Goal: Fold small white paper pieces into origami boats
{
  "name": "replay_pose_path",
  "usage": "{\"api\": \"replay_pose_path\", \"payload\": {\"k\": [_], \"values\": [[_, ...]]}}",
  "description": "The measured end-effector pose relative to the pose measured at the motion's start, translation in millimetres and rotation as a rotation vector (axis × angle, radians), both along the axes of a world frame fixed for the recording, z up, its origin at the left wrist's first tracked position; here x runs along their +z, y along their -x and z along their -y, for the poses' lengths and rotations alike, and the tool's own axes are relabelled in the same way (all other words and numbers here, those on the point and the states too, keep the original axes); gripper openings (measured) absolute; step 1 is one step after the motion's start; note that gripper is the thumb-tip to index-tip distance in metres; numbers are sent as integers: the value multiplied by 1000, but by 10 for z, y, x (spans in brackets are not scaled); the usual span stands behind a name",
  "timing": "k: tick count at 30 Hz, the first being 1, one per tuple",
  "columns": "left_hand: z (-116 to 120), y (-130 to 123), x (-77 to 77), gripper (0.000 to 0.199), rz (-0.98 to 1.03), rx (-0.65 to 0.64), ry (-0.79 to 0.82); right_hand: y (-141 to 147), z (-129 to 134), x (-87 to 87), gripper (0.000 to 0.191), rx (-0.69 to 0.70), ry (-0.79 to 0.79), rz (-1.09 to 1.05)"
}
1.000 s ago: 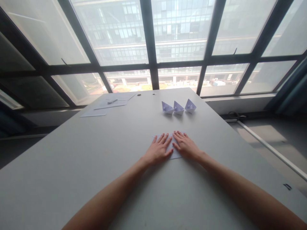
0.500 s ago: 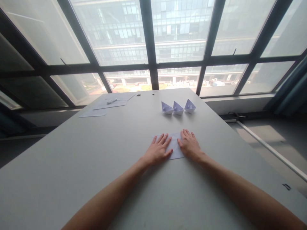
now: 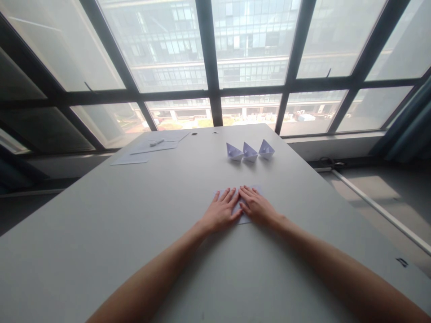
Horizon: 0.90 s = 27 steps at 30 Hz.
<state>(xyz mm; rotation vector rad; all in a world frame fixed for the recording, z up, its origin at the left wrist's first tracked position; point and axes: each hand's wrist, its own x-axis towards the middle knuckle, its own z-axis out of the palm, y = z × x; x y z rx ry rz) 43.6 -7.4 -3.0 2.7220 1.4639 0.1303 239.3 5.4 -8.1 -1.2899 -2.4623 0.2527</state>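
A small sheet of pale paper (image 3: pixel 244 219) lies flat on the white table, mostly covered by both hands. My left hand (image 3: pixel 221 211) rests palm down on its left part, fingers spread. Beside it, my right hand (image 3: pixel 257 205) lies flat over the middle and right of the paper, its fingertips meeting the fingers of my left hand. Beyond the hands stand three folded paper boats: a left one (image 3: pixel 235 153), a middle one (image 3: pixel 250 153) and a right one (image 3: pixel 266 150).
At the table's far left are flat white sheets (image 3: pixel 134 158) with a small white object (image 3: pixel 156 142), perhaps a pen, on top. The white table (image 3: pixel 101 233) reaches the windows. A white rail (image 3: pixel 380 208) runs along the floor at right.
My right hand has slid left across the paper, up against my left hand, uncovering the paper's upper right corner. My left hand has stayed in place.
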Motion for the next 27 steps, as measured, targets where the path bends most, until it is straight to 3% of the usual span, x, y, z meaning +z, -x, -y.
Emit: {"api": "replay_pose_path", "payload": {"k": [16, 20, 24, 27], "values": [[-23, 16, -15, 68, -12, -10, 7, -48, -55, -78, 61, -283, 16, 62], [-21, 11, -2, 68, -16, -10, 12, -75, -57, -52, 63, -364, -60, 39], [-11, 7, 9, 67, -12, -11, 7, -55, -29, 7, 59, -240, -138, -14], [-4, 3, 8, 67, 0, -2, 2, -18, -4, 19, 57, -69, -88, -20]]}}
